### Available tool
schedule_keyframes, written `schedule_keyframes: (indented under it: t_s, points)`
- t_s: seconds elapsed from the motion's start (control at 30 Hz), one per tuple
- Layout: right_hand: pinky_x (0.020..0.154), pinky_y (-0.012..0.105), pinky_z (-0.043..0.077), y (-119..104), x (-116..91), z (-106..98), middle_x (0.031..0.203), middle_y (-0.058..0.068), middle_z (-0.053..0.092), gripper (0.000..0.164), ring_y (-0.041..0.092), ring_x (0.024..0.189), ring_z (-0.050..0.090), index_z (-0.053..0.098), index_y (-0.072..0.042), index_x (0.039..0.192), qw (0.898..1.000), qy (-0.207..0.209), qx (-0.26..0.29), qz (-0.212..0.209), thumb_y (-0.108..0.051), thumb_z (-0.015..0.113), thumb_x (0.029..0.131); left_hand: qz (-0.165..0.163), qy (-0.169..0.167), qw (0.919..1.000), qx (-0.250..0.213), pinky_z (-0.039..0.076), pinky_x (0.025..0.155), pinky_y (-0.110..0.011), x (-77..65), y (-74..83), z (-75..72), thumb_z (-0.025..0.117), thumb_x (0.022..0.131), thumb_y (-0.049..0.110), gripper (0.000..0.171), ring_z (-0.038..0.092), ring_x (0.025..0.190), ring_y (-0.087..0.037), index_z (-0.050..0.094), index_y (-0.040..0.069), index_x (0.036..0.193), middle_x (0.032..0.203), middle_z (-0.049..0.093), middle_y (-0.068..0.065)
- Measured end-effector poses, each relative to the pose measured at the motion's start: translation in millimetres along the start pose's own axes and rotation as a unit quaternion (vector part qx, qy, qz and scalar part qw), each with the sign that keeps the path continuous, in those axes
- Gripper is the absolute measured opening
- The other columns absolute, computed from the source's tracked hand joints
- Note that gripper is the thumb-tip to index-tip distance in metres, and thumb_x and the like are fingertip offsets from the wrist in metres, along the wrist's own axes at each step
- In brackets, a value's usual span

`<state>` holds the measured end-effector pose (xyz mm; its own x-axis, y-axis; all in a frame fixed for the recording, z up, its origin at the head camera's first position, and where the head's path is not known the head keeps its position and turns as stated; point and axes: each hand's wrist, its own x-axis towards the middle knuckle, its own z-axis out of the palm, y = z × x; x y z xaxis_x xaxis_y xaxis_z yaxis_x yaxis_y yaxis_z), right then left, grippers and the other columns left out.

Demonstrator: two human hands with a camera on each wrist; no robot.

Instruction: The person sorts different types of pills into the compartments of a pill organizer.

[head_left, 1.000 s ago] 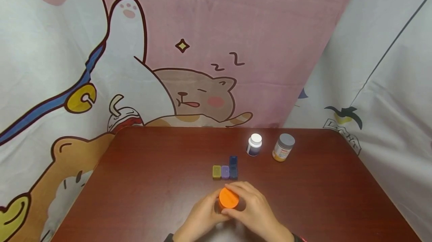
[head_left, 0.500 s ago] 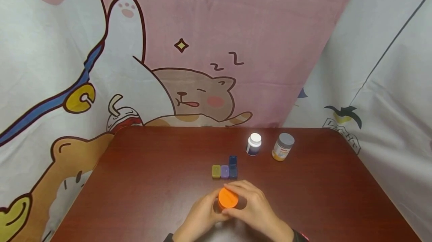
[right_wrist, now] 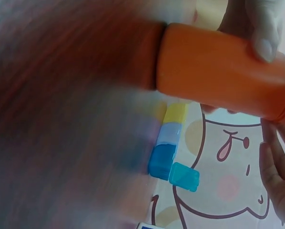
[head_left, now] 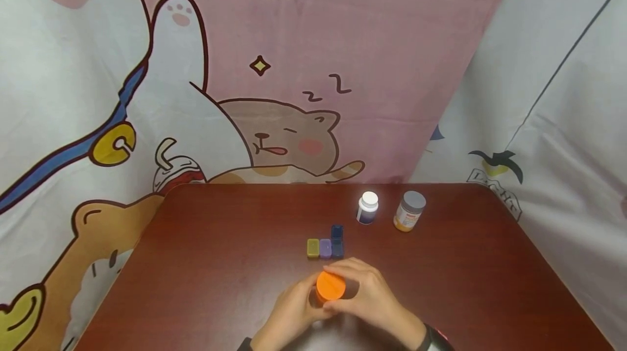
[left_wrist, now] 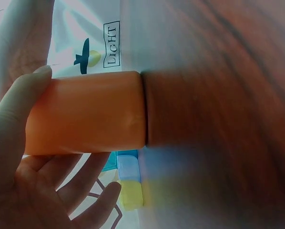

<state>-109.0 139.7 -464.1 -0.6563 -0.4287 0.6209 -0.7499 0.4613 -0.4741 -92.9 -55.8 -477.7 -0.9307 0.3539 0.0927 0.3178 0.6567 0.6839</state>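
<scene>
An orange bottle (left_wrist: pixel 90 112) stands upright on the table, its base against the wood in both wrist views. My left hand (head_left: pixel 294 307) grips the bottle's body, thumb on the near side. Around the orange cap (head_left: pixel 331 285), my right hand (head_left: pixel 369 294) curls with its fingers at the far edge and its thumb at the near edge. Just beyond the hands lies a small pill organizer (head_left: pixel 325 248) with yellow, purple and dark blue compartments. The blue compartment's lid (right_wrist: pixel 184 176) is flipped up; the yellow and purple lids are down.
A white bottle with a dark label (head_left: pixel 367 208) stands toward the table's far edge. To its right is a grey-lidded jar (head_left: pixel 409 211) with yellowish contents at the bottom. The brown table (head_left: pixel 220 247) ends at a cartoon-print cloth (head_left: pixel 392 68) behind it.
My right hand and wrist have shifted slightly forward around the cap, bringing more of the wrist's cuff into view. The bottle stays in place between both hands, and the head view drifts a little.
</scene>
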Motion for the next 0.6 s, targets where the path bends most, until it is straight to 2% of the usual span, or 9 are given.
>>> schedule_keyframes:
  t_s: [0.2, 0.37, 0.47, 0.6]
  points:
    - [0.094, 0.022, 0.049, 4.6, 1.2, -1.2, 0.111, -0.009, 0.072, 0.061, 0.01, 0.104, 0.064, 0.071, -0.02, 0.118, 1.0, -0.024, 0.011, 0.002, -0.041, 0.09, 0.064, 0.01, -0.001, 0.9999, 0.0, 0.054, 0.08, -0.037, 1.1, -0.9, -1.4, 0.082, 0.074, 0.044, 0.063, 0.067, 0.099, -0.019, 0.062, 0.017, 0.127, 0.115, 0.072, -0.001]
    - [0.099, 0.031, 0.048, 8.7, 5.4, -4.4, 0.119, -0.002, 0.07, 0.059, 0.016, 0.113, 0.061, 0.069, -0.013, 0.121, 0.996, -0.069, 0.044, -0.024, -0.032, 0.089, 0.068, 0.014, -0.03, 0.9992, -0.022, 0.054, 0.085, -0.043, 1.8, -3.6, -5.4, 0.081, 0.075, 0.044, 0.067, 0.066, 0.105, -0.02, 0.059, 0.018, 0.133, 0.121, 0.07, -0.003]
    - [0.103, 0.034, 0.047, 10.5, 7.3, -7.9, 0.126, -0.001, 0.065, 0.058, 0.016, 0.119, 0.056, 0.066, -0.014, 0.126, 0.989, -0.121, 0.089, 0.0, -0.031, 0.086, 0.074, 0.01, -0.055, 0.9974, -0.044, 0.053, 0.09, -0.046, 2.5, -5.3, -8.2, 0.081, 0.076, 0.043, 0.07, 0.064, 0.108, -0.018, 0.056, 0.017, 0.136, 0.125, 0.068, -0.003]
    - [0.106, 0.037, 0.044, 13.7, 10.4, -12.9, 0.132, -0.003, 0.06, 0.057, 0.013, 0.124, 0.052, 0.062, -0.022, 0.131, 0.968, -0.194, 0.148, 0.056, -0.034, 0.082, 0.079, 0.003, -0.079, 0.994, -0.076, 0.051, 0.094, -0.045, 2.8, -7.2, -10.6, 0.082, 0.075, 0.038, 0.069, 0.062, 0.109, -0.014, 0.056, 0.016, 0.135, 0.124, 0.068, -0.001]
